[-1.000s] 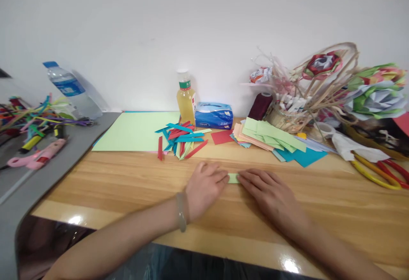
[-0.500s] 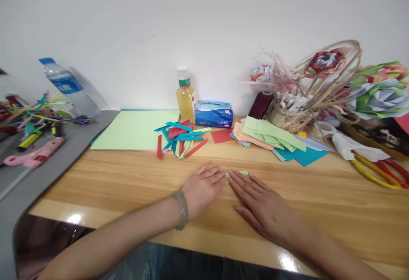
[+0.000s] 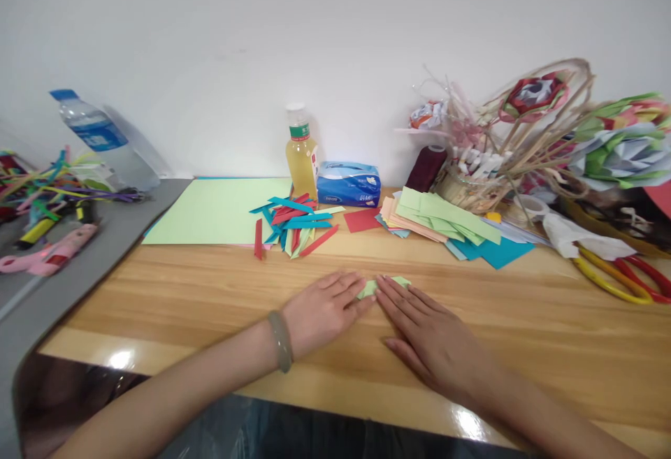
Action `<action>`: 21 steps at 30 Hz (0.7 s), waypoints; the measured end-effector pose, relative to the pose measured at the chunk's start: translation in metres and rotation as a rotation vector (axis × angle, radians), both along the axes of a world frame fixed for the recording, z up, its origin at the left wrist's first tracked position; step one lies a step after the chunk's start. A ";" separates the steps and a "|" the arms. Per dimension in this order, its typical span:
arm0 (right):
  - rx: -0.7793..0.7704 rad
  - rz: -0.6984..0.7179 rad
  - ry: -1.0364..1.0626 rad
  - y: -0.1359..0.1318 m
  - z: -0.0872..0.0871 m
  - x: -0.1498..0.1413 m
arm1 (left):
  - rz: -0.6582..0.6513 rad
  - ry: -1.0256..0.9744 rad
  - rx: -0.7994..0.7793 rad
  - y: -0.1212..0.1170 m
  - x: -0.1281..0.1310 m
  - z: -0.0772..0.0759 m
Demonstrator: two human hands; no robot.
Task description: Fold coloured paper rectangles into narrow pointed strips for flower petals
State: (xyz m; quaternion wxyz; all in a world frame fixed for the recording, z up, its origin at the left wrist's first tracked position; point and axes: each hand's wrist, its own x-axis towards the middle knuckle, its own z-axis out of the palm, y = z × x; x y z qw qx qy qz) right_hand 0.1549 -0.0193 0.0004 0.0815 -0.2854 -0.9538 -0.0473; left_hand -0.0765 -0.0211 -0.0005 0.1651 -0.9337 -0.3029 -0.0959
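A small piece of folded light green paper (image 3: pixel 368 289) lies flat on the wooden table (image 3: pixel 220 298), partly covered by fingers. My left hand (image 3: pixel 326 309), with a bracelet at the wrist, rests palm down at the paper's left end, fingers stretched out. Flat across the paper's right part lies my right hand (image 3: pixel 427 330), its fingers extended and its thumb apart on the table. Behind the hands is a heap of red, blue and green paper strips (image 3: pixel 296 221). To its right sit a red paper square (image 3: pixel 363 219) and a stack of light green slips (image 3: pixel 445 214).
A large green sheet (image 3: pixel 214 211) lies at the back left. A drink bottle (image 3: pixel 302 158) and a tissue pack (image 3: pixel 349 184) stand by the wall. Scissors handles (image 3: pixel 611 281) and a jar of sticks (image 3: pixel 474 190) are at right, a pink glue gun (image 3: pixel 57 253) at left.
My left hand has slid a little to the left, uncovering more of the green paper. The right hand stays nearly still on it. The view has shifted slightly.
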 end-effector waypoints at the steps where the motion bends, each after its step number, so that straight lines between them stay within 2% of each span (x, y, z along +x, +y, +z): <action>1: -0.005 -0.003 0.010 0.000 -0.001 0.000 | -0.007 0.004 -0.010 0.001 -0.001 0.000; 21: -0.066 -0.048 0.051 -0.002 -0.002 0.001 | -0.018 0.077 -0.044 0.002 -0.001 0.004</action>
